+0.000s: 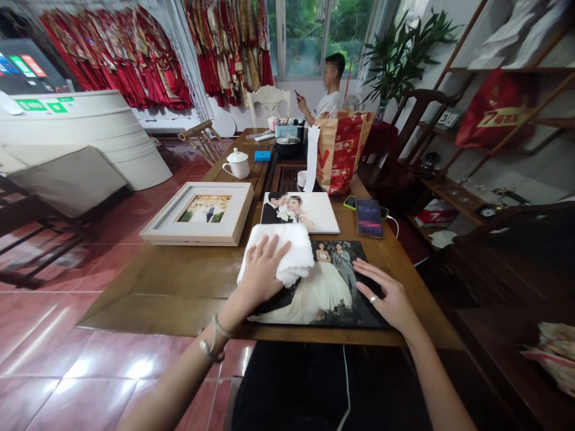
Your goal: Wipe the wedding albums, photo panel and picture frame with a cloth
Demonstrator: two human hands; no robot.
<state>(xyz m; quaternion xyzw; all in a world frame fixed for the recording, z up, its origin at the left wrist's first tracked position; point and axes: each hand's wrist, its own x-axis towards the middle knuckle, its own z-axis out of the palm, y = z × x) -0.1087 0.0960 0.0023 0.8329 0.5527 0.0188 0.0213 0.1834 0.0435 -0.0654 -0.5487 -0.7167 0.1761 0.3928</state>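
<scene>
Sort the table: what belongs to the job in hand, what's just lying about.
In the job:
- white cloth, under the left hand
- dark photo, right hand at its edge
- perhaps framed picture, pale photo, untouched

Seemingly lying about:
- phone
- lidded cup
- paper bag
- blue box

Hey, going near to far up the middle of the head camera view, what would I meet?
Dark couple photo, white-bordered couple photo, round black container, carved white chair, then the window.

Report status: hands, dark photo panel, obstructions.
Left hand flat on white cloth. Right hand at right side of dark photo panel. Cloth hides panel's upper left.
</scene>
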